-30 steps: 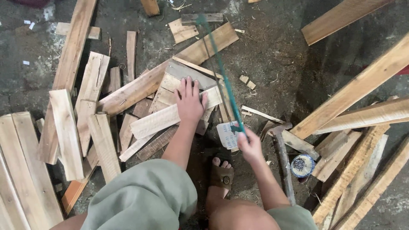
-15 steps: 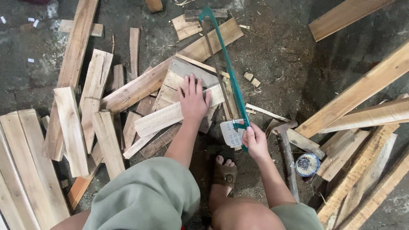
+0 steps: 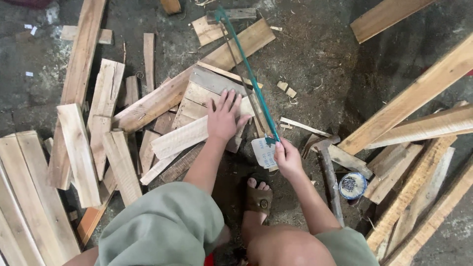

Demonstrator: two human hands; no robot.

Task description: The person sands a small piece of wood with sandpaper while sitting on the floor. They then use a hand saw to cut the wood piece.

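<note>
Wood offcuts cover the floor. The left hand lies flat, fingers spread, on a pale wooden slat stacked over other boards left of centre; the slat looks light, stiff and rough, likely to slide unless pinned. Its long axis runs from near left to far right. The right hand is closed around the handle of a green-framed bow saw, whose frame and thin, flexible-looking blade point away, far and slightly left.
</note>
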